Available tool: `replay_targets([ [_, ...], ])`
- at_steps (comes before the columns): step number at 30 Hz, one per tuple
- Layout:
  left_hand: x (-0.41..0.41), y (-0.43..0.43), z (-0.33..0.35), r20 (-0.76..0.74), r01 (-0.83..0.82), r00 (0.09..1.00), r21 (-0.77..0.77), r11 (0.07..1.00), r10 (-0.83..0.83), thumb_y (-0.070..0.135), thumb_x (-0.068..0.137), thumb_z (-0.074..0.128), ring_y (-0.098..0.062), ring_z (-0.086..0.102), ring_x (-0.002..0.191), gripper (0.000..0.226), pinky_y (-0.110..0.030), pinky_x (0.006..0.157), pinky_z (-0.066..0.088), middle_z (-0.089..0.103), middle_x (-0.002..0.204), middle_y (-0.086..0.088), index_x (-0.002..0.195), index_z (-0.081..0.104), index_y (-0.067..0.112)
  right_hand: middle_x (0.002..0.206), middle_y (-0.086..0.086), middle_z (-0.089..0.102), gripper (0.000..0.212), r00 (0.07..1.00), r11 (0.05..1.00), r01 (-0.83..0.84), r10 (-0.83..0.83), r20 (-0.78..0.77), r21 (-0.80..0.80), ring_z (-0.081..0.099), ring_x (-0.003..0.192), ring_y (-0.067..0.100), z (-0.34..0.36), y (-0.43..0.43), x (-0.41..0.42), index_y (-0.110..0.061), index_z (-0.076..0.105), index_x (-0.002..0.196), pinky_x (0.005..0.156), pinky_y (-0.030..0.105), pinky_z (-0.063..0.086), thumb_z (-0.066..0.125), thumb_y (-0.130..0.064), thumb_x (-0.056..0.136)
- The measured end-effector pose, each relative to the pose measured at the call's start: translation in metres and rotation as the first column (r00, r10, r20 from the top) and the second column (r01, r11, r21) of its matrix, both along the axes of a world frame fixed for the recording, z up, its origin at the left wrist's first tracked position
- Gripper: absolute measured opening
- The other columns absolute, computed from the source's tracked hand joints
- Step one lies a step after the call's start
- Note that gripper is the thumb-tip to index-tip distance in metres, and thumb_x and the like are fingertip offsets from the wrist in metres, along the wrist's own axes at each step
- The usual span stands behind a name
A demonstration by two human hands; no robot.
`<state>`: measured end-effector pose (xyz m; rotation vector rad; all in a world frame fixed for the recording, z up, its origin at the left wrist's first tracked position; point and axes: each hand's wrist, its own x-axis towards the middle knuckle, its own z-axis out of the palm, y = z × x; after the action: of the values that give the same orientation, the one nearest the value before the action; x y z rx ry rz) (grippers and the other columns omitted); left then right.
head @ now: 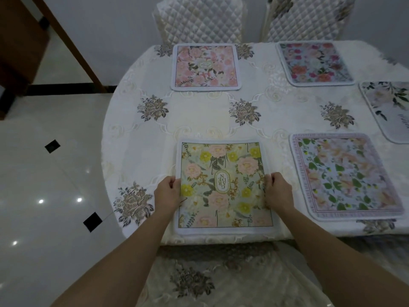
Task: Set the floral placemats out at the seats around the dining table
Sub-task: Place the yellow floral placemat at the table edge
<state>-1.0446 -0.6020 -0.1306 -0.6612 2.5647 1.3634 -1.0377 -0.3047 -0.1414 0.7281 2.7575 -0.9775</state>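
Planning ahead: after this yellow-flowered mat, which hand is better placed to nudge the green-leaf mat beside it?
Right. The right hand grips the right edge of the yellow-flowered mat, next to the green-leaf mat. The left hand grips the far edge and would likely have to cross over.

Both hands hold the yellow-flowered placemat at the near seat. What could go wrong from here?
The yellow-flowered placemat lies close to the table edge; pulled nearer, it may overhang and slip. Sliding it with the left hand and right hand might wrinkle the tablecloth. Its oval label looks upside down from this seat.
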Motion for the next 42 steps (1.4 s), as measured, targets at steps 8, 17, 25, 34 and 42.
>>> replay_targets([
  [8, -0.002, -0.002, -0.001, -0.024, 0.031, 0.999, -0.150, 0.988, -0.035, 0.023, 0.098, 0.055, -0.019, 0.054, 0.067, 0.025, -0.020, 0.053, 0.032, 0.062, 0.073, -0.003, 0.082, 0.064, 0.006, 0.072, 0.009, 0.056, 0.033, 0.995, 0.997, -0.066, 0.063, 0.073, 0.047, 0.052, 0.063, 0.022, 0.002, 0.006, -0.005, -0.009, 0.051, 0.086, 0.050, 0.032, 0.033, 0.037, -0.034, 0.103],
  [17, -0.001, -0.006, 0.009, 0.011, -0.014, 1.000, -0.148, 0.989, 0.016, 0.022, 0.096, 0.060, -0.017, 0.056, 0.080, 0.017, -0.026, 0.072, 0.038, 0.064, 0.087, -0.001, 0.099, 0.069, 0.007, 0.073, 0.007, 0.055, 0.036, 0.974, 0.972, -0.189, 0.167, 0.154, 0.142, 0.051, 0.061, 0.021, 0.005, 0.007, -0.011, -0.011, 0.047, 0.086, 0.050, 0.032, 0.034, 0.033, -0.039, 0.102],
  [25, -0.005, -0.015, 0.008, 0.025, 0.161, 0.986, -0.363, 0.918, -0.163, 0.027, 0.094, 0.061, -0.023, 0.060, 0.087, 0.020, -0.030, 0.071, 0.041, 0.064, 0.097, -0.007, 0.105, 0.062, 0.009, 0.075, 0.005, 0.055, 0.037, 0.960, 0.855, -0.275, 0.217, 0.178, 0.440, 0.051, 0.059, 0.023, 0.009, 0.011, -0.009, -0.015, 0.045, 0.081, 0.054, 0.034, 0.047, 0.032, -0.045, 0.099],
  [34, -0.009, 0.061, -0.030, 0.009, 0.528, 0.725, -0.649, 0.547, -0.689, 0.039, 0.101, 0.027, -0.021, 0.020, 0.149, 0.057, -0.047, 0.116, 0.029, 0.021, 0.163, -0.004, 0.154, 0.025, 0.019, 0.158, 0.014, 0.024, 0.056, 0.749, 0.680, -0.584, 0.662, -0.030, 0.444, 0.018, 0.147, 0.029, -0.023, -0.088, -0.009, -0.008, 0.028, 0.150, 0.114, 0.049, 0.027, 0.028, -0.037, 0.103],
  [42, -0.005, 0.035, -0.048, 0.062, 0.525, 0.721, -0.699, 0.486, -0.690, 0.054, 0.100, 0.020, -0.017, -0.006, 0.152, 0.071, -0.043, 0.123, 0.007, -0.001, 0.165, -0.004, 0.157, 0.004, 0.016, 0.163, 0.009, 0.001, 0.078, 0.803, 0.709, -0.532, 0.596, 0.011, 0.462, -0.004, 0.150, 0.019, -0.034, -0.046, -0.006, -0.007, 0.004, 0.154, 0.121, 0.042, 0.011, 0.025, -0.058, 0.098],
])
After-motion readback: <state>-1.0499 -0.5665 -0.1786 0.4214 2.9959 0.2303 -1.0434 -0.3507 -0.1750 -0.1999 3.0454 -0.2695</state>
